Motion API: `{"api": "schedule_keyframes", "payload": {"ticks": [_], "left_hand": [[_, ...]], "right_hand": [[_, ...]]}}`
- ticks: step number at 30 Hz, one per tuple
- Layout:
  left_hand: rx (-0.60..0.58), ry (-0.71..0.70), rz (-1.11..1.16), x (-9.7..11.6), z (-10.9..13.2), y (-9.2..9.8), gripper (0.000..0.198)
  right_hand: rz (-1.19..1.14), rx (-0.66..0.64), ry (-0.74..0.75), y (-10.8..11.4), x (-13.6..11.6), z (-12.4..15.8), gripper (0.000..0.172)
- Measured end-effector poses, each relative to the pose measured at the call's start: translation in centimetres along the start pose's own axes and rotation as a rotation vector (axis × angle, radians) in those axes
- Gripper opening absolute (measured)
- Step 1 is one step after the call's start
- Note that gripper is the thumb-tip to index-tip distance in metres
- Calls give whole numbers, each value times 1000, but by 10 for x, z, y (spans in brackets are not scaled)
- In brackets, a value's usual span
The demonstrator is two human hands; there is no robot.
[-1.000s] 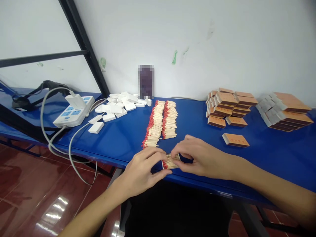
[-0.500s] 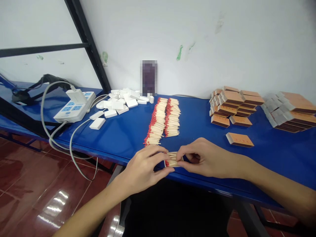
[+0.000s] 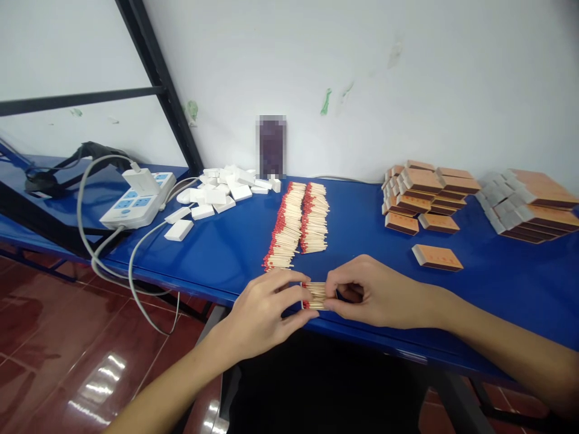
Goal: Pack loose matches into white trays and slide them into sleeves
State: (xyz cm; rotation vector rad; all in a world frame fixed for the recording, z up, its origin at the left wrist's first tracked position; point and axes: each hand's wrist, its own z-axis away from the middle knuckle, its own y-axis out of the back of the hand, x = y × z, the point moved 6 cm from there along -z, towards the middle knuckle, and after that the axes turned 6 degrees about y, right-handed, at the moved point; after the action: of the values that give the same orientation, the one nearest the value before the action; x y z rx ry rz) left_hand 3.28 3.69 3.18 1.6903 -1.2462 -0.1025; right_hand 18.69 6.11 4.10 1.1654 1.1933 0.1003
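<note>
A: Where does the open tray (image 3: 322,310) lie from the two hands?

B: Directly between them, near the front edge of the blue surface (image 3: 362,232). Its long axis runs from the left hand (image 3: 266,307) across to the right hand (image 3: 373,295), and the matches inside (image 3: 317,296) lie along that line, red heads toward the left.

A: Which hand is nearer?

B: Neither; both reach it. The left hand grips the tray's left end, fingers over the far rim and the heads, thumb by the near rim. The right hand is bent in at the tray's right end, thumb and forefinger drawn close together. Whether they pinch match ends or the tray's edge, I cannot tell; the fingertips hide it.

A: And around the tray?

B: Just beyond it, two rows of loose matches, a longer left row (image 3: 284,229) and a shorter right row (image 3: 315,220), stretch away from the tray. Beyond it to the left, a heap of white boxes (image 3: 226,188). To its right and slightly beyond, a single orange box (image 3: 437,258); farther beyond on that side, a stack of orange boxes (image 3: 427,187) and, rightmost from the tray, a grey-ended stack (image 3: 538,205).
</note>
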Motion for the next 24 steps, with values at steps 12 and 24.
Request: {"api": "schedule_keyframes", "payload": {"ticks": [12,24], "left_hand": [[-29,20,27,0,-3,0,23],[-39,-12,-14,1,-2,-1,22]], "right_hand": [[22,44,42,1,-5,-1,13],[469,431,11,24,29,-7,16]]}}
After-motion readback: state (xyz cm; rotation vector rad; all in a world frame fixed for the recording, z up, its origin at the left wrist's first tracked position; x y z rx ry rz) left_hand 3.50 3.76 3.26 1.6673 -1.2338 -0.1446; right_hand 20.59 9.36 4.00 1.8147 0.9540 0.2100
